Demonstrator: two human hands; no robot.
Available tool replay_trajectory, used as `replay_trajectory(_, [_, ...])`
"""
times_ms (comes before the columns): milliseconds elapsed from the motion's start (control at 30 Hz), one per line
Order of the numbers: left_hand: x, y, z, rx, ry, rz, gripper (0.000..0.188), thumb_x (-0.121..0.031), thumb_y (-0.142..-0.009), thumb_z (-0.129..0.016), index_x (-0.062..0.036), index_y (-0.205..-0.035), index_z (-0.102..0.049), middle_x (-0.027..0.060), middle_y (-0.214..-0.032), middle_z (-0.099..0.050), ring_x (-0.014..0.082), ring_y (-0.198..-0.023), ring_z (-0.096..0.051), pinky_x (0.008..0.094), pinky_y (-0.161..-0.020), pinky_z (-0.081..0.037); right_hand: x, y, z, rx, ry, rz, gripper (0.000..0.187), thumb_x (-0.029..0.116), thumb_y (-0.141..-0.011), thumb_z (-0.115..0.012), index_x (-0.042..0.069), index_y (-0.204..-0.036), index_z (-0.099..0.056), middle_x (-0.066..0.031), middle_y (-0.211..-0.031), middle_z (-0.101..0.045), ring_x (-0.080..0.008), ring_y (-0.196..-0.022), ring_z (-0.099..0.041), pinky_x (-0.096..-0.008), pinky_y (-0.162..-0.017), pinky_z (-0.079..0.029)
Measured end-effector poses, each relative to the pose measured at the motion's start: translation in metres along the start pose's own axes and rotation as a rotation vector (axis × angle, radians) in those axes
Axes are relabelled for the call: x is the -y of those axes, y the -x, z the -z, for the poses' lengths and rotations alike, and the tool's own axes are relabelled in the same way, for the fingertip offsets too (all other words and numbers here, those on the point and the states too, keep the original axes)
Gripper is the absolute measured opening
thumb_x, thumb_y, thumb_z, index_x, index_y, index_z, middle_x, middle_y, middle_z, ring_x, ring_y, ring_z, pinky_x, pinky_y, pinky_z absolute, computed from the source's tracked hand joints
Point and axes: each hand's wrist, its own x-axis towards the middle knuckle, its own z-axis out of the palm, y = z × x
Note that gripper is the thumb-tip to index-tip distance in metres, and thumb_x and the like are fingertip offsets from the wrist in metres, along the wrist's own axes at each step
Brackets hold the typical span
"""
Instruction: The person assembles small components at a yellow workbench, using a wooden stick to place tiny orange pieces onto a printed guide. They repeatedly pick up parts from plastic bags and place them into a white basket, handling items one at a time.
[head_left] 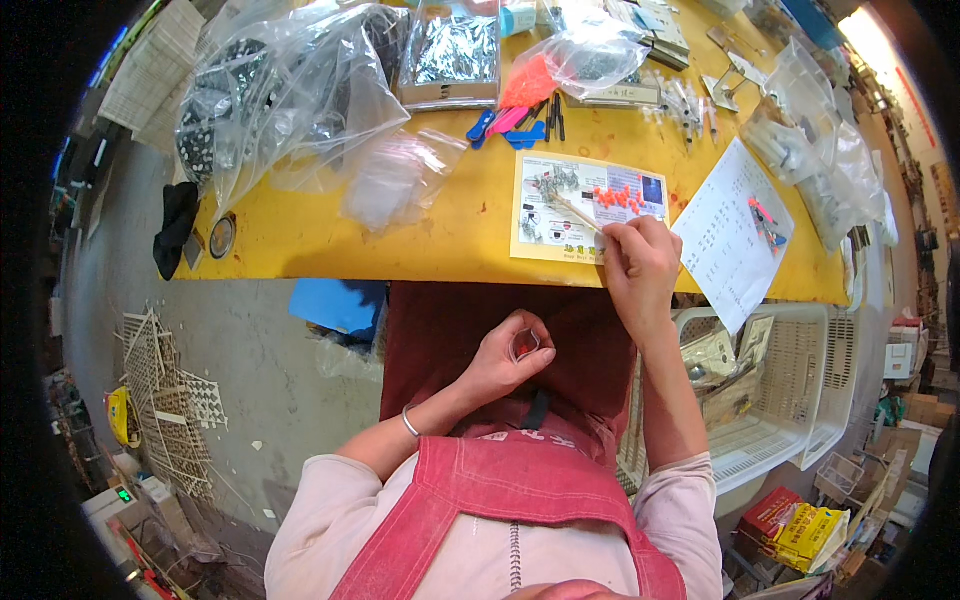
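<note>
Over my lap, my left hand (508, 358) is curled round a small clear bag (524, 345) with its mouth spread; a bit of red shows inside. My right hand (640, 262) pinches a thin pale stick (577, 212), its far tip over a printed card (540, 247) on the yellow table. On that card lie a cluster of small orange pieces (620, 198) and a heap of tiny dark metallic parts (558, 183). A handwritten white sheet (735, 235) is right of my right hand, with small pink and dark items (766, 222) on it.
Flat clear bags (392, 180) and a large plastic sack (290, 110) occupy the table's left. Behind the card are blue plastic pieces (525, 136), dark sticks (556, 118) and a bag of orange pieces (535, 78). White baskets (770, 420) stand below the table edge, right of my arm.
</note>
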Motion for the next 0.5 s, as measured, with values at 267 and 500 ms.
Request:
replay_trajectory(267, [0.0027,0.0002,0.0008,0.016,-0.004,0.028,0.023,-0.017,-0.096,-0.074,-0.0041,-0.109,-0.060,0.0014,-0.100,-0.060,0.0090,-0.089,-0.056,0.0266,-0.080,-0.048,0.0003,0.0007,0.0002,0.003,-0.004,0.003,0.009,0.002,-0.084,-0.075,0.005,-0.093,-0.074,-0.0078,-0.085,-0.064,-0.0275,-0.084,-0.062,-0.0398,-0.081,-0.042])
replay_trajectory(500, [0.0038,0.0006,-0.0013,-0.004,0.039,0.013,0.022,-0.016,-0.095,-0.075,-0.0045,-0.107,-0.061,0.0001,-0.097,-0.059,0.0079,-0.085,-0.055,0.0260,-0.077,-0.049,0.0002,-0.0005,0.0011,-0.001,0.000,0.003,0.009,0.002,-0.084,-0.075,0.004,-0.093,-0.074,-0.0079,-0.085,-0.064,-0.0274,-0.085,-0.062,-0.0394,-0.081,-0.041])
